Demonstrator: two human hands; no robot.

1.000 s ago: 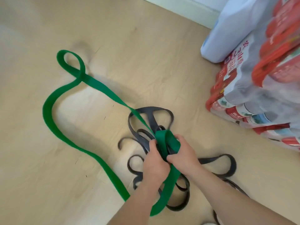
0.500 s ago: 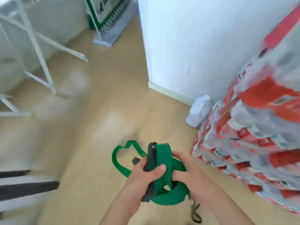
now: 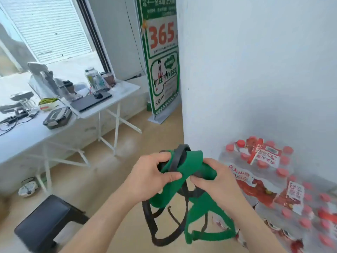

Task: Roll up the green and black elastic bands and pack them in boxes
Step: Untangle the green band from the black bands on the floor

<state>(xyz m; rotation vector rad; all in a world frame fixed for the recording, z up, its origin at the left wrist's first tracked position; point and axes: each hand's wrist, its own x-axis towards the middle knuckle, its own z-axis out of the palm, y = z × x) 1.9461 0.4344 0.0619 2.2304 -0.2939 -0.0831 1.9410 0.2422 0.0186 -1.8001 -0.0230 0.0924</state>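
Elastic, tangled and slack, the green band (image 3: 193,160) and the thinner black band (image 3: 148,219) hang bunched between both hands above the floor (image 3: 102,179), their loops dangling free. The left hand (image 3: 151,174) pinches the bundle, thumb laid across the green webbing; the right hand (image 3: 217,179) grips the other side, fingers curled round it. Rolling looks barely begun, since the two are interlaced. Best to anchor with one hand, draw the black strap clear of the green loops, then flatten each and wind it tightly, edges aligned, so neither roll springs open.
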